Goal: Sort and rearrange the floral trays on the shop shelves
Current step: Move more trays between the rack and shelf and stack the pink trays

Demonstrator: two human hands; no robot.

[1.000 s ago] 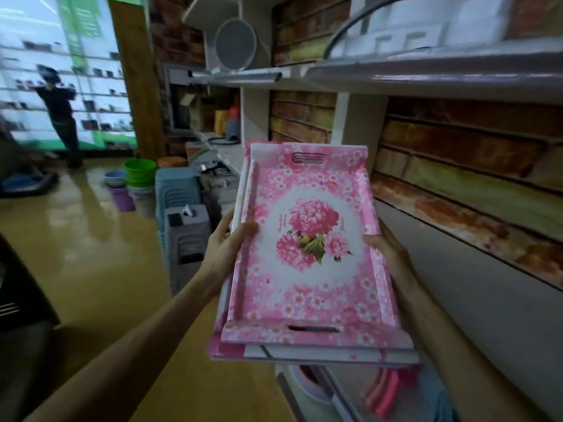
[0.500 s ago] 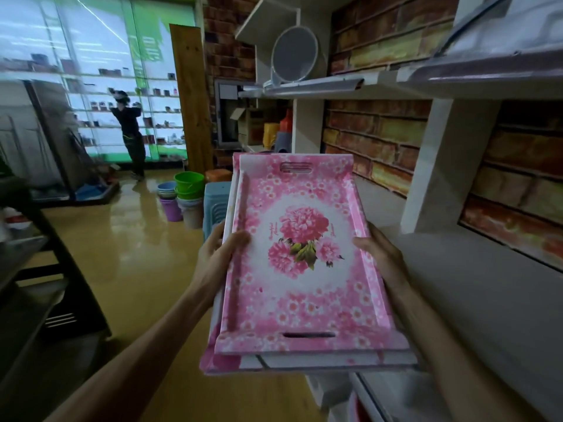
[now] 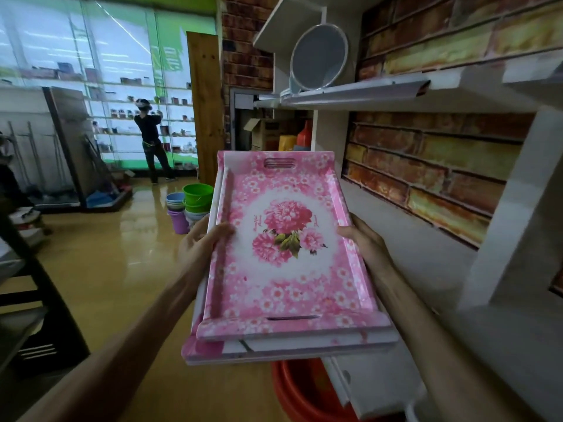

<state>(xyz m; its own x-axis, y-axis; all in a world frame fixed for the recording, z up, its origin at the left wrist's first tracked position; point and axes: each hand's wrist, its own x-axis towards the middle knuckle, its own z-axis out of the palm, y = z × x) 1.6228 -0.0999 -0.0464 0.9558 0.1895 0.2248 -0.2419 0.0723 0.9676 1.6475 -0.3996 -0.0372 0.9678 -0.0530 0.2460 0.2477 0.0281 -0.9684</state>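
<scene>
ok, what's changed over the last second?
The view swung left: the aisle, the buckets and the far person now show more fully, and the upper shelf sits higher. Nothing taken or let go. Left hand and right hand grip the tray stack by its sides as before.

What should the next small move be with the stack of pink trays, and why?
Probably swing the stack of trays right and lower it onto the white shelf: left hand and right hand grip its sides, and the shelf beside it looks bare.
</scene>
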